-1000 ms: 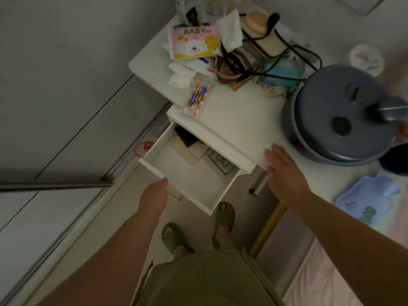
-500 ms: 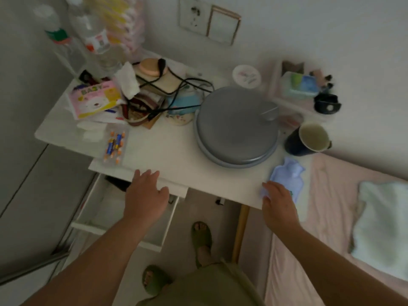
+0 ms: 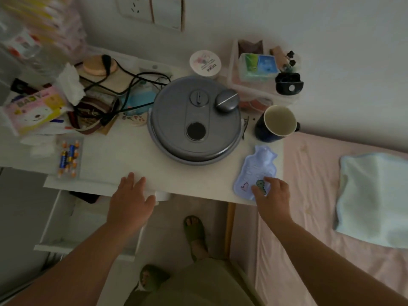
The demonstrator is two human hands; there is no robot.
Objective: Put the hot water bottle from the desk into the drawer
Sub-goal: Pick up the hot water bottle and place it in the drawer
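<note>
A small pale blue hot water bottle (image 3: 256,171) with a green dinosaur print lies flat on the white desk (image 3: 123,155), near the front right corner. My right hand (image 3: 272,195) rests on its near end, fingers spread over the print, with the bottle still flat on the desk. Below the desk's left front edge, the white drawer (image 3: 59,235) stands pulled out. My left hand (image 3: 130,199) lies flat and open-fingered on the desk's front edge, above the drawer's right side.
A large grey round lidded pot (image 3: 195,120) fills the desk's middle. A dark mug (image 3: 277,124) stands right behind the bottle. Batteries in a clear pack (image 3: 68,157), a tissue pack (image 3: 35,109) and cables clutter the left. A pink bed (image 3: 331,195) adjoins the right.
My left hand left the drawer front and came up onto the desk edge. My right hand slid right to the hot water bottle and now lies further over it. The view swung right.
</note>
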